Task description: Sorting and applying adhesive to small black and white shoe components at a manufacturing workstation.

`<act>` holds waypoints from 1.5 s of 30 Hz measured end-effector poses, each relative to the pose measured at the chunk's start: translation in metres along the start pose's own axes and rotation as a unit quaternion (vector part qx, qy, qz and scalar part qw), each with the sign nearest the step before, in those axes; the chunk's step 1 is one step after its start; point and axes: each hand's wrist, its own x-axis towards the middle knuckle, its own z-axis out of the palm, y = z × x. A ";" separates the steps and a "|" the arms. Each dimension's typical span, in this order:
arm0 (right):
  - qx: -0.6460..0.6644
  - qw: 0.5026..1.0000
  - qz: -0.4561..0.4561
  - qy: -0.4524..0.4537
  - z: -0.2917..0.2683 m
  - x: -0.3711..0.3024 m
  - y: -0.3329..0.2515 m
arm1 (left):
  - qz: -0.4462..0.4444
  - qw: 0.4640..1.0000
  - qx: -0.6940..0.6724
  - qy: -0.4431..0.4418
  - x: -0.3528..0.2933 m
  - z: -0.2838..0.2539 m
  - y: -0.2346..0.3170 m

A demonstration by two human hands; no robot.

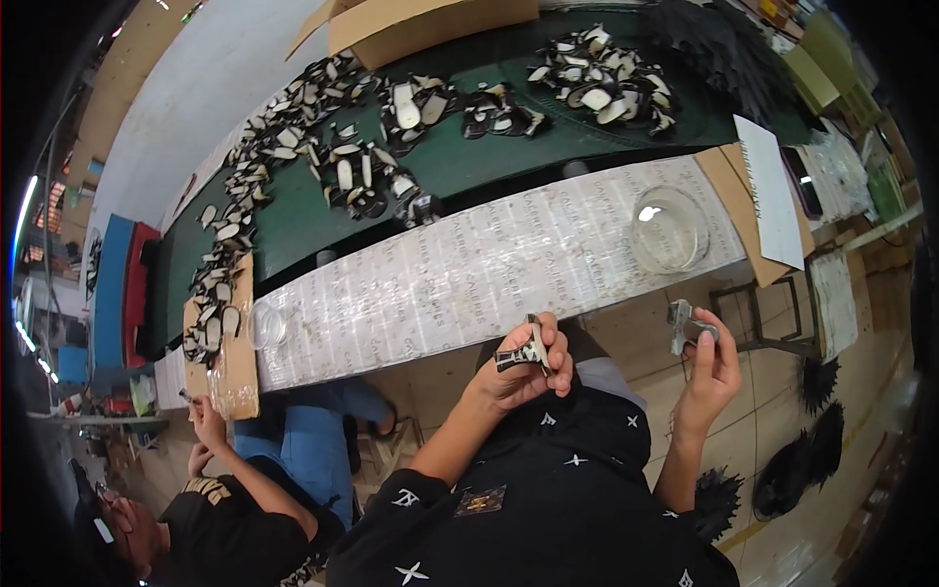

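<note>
My left hand (pixel 504 382) is closed around a small black-and-cream part (pixel 524 354), held just off the table's near edge. Its exact kind is not clear; a slim strip stands upright from it between my fingers. To the right, my right hand (pixel 712 382) pinches a small grey, angular piece (pixel 678 328) between thumb and fingers, raised beside the table corner. The two held things are well apart. Similar black-and-cream parts lie in a heap (pixel 608 83) and in a long spread (pixel 284 137) on the green surface beyond.
A wrapped white ledge (pixel 460 284) runs before me, bearing a clear round bowl (pixel 669 231) at right and a small clear cup (pixel 267 326) at left. A cardboard box (pixel 440 29) stands at the back. A co-worker (pixel 249 489) sits to my left, holding a small part.
</note>
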 end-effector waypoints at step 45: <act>0.272 0.952 -0.091 -0.106 -0.039 0.001 -0.014 | -0.133 0.734 0.664 -0.055 0.134 0.034 0.051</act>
